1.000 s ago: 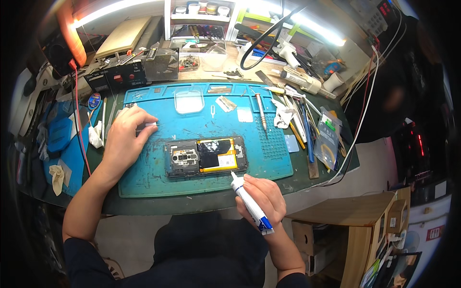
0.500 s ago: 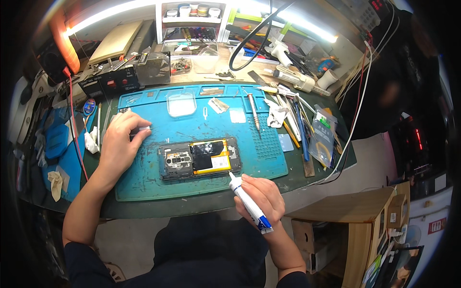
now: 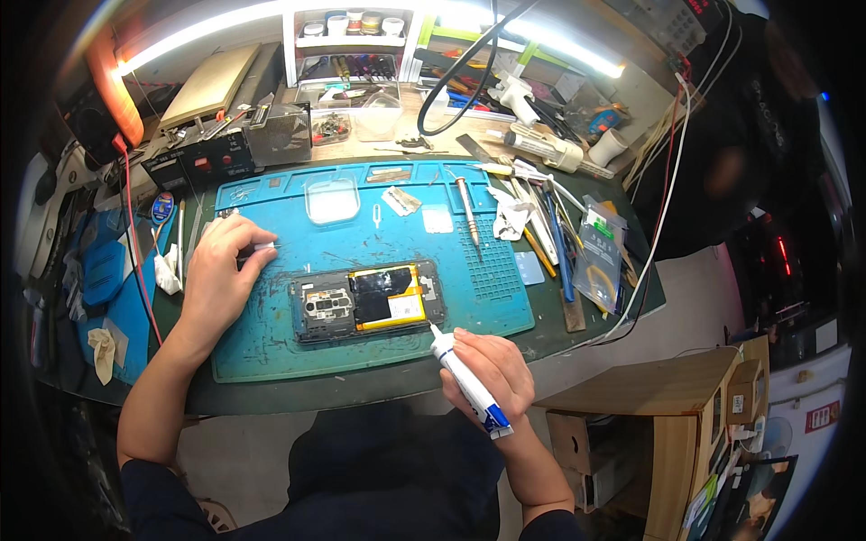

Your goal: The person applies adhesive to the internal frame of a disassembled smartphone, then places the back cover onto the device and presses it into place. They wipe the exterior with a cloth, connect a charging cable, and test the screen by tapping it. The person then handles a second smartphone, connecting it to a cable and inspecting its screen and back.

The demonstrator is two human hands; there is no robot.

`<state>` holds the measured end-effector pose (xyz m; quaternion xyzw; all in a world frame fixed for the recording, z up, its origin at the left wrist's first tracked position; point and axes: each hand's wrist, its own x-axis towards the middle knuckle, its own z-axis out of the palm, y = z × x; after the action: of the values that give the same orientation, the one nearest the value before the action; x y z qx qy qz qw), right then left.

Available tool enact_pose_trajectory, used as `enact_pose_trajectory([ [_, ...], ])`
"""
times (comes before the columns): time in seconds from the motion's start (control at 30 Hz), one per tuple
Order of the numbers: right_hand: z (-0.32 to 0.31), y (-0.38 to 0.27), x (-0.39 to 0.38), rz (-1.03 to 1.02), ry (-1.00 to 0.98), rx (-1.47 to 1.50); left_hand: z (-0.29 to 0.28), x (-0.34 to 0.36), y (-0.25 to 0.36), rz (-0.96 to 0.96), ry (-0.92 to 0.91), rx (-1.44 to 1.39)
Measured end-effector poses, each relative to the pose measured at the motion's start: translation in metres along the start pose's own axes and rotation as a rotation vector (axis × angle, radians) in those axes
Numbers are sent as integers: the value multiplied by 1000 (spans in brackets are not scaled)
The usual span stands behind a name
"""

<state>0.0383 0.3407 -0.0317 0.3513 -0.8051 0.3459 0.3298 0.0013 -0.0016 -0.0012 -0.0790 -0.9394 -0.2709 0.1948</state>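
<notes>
An opened smartphone (image 3: 327,304) with its back off lies on the blue work mat (image 3: 271,354), its black and yellow battery (image 3: 383,298) exposed. My right hand (image 3: 494,368) is closed around a white and blue glue tube (image 3: 465,379). The tube's pointed nozzle is at the phone's near right edge; whether it touches cannot be told. To the phone's upper left, my left hand (image 3: 221,270) pinches a small white cap (image 3: 264,245) with a thin pin sticking out. Part of that cap is hidden by the fingers.
A clear plastic box (image 3: 332,198) and a screwdriver (image 3: 468,216) lie on the mat's far half. Tweezers, pens and a plastic bag (image 3: 600,261) crowd the right side. A black cable (image 3: 442,95) loops overhead. A black power unit (image 3: 203,160) stands at the back left.
The whole view has shifted slightly, so the mat and phone appear a little further left. Both hands keep the same grips, and the nozzle stays by the phone's near right edge.
</notes>
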Motion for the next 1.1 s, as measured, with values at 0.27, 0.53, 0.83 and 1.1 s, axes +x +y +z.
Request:
enact_pose_trajectory([
  [0.27, -3, 1, 0, 5, 12, -17, 1, 0, 0, 9, 5, -4],
  [0.53, -4, 6, -1, 1, 28, -12, 0, 1, 2, -42, -12, -17],
  [0.83, -2, 7, -3, 23, 50, -5, 0, 0, -1, -4, -8, -6],
  [1.1, 0, 7, -6, 43, 68, -23, 1, 0, -1, -8, -9, -14],
])
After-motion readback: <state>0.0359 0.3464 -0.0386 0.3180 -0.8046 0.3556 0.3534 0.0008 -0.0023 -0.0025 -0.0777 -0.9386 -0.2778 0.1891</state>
